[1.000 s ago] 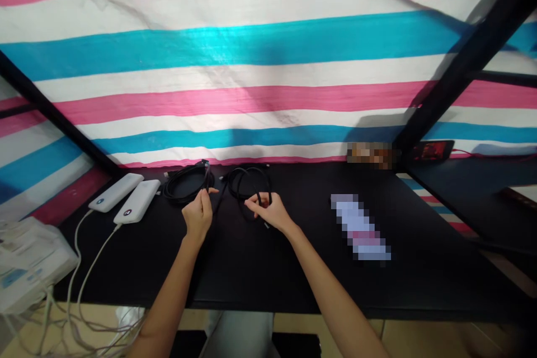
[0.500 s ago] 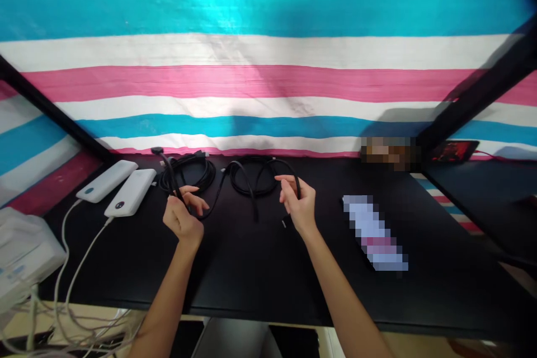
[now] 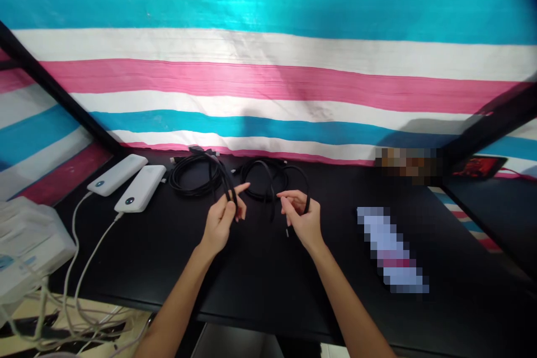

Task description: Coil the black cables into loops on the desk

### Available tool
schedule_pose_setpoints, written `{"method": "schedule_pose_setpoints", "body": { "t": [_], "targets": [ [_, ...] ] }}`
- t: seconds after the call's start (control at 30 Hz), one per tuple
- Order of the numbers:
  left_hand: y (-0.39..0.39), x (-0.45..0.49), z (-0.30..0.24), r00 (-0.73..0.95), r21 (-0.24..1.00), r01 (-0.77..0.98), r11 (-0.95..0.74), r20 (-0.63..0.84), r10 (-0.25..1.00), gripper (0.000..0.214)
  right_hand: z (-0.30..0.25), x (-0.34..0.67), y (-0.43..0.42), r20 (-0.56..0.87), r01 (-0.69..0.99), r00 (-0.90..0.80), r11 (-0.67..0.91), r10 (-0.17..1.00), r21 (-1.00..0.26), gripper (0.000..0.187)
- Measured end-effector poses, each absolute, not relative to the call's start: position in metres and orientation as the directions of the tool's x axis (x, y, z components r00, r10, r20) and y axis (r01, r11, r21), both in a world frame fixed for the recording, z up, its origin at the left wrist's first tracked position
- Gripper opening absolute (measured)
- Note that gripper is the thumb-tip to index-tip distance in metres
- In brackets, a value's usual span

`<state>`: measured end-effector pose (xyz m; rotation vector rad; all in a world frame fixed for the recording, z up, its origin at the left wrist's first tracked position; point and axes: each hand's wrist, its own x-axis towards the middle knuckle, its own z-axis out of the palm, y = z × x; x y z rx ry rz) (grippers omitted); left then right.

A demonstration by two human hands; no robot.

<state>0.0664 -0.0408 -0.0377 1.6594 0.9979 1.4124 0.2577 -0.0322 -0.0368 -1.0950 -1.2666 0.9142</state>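
Observation:
Strands of a black cable [image 3: 227,178] pass between the thumb and fingers of my left hand [image 3: 220,219], whose index finger points out to the right. A flat connector on this cable stands up near the back of the table. My right hand [image 3: 305,218] pinches a black cable too, which arches up behind the fingers. A small metal-tipped plug shows below that hand. Beyond the hands lie a coiled black cable [image 3: 174,182] on the left and another coiled cable [image 3: 251,197] in the middle.
Two white power banks [image 3: 140,189] with white cords lie at the left of the black table [image 3: 260,285]. A white plastic bag [image 3: 37,240] and tangled cords are at the left edge. A blurred-out phone-like object [image 3: 390,251] lies to the right. Striped sheeting [image 3: 268,84] hangs behind.
My left hand has moved right, closer to my right hand, bringing the cable strands along. Its index finger now stretches out. The view has shifted slightly; my right hand keeps its grip.

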Motion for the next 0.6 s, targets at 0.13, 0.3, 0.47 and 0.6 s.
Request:
{"method": "schedule_pose_setpoints", "body": {
  "t": [0.13,0.3,0.47,0.6],
  "targets": [
    [-0.044,0.075,-0.04,0.333,0.883,0.218,-0.416,0.333,0.882,0.042,-0.039,0.257,-0.029,0.201,-0.055,0.07,0.205,0.977,-0.977,0.025],
    [-0.047,0.087,-0.041,0.491,0.858,0.335,-0.389,0.194,0.849,0.036,-0.036,0.258,-0.03,0.155,-0.154,-0.061,0.144,0.986,-0.977,0.031],
    [-0.05,0.093,-0.044,0.552,0.831,0.385,-0.401,0.14,0.822,0.039,-0.032,0.253,-0.037,0.055,0.025,-0.192,0.061,0.98,-0.998,0.026],
    [-0.049,0.093,-0.045,0.499,0.818,0.376,-0.435,0.217,0.839,0.044,-0.031,0.252,-0.036,0.032,0.005,-0.182,0.033,0.983,-0.999,0.033]
  ]
}}
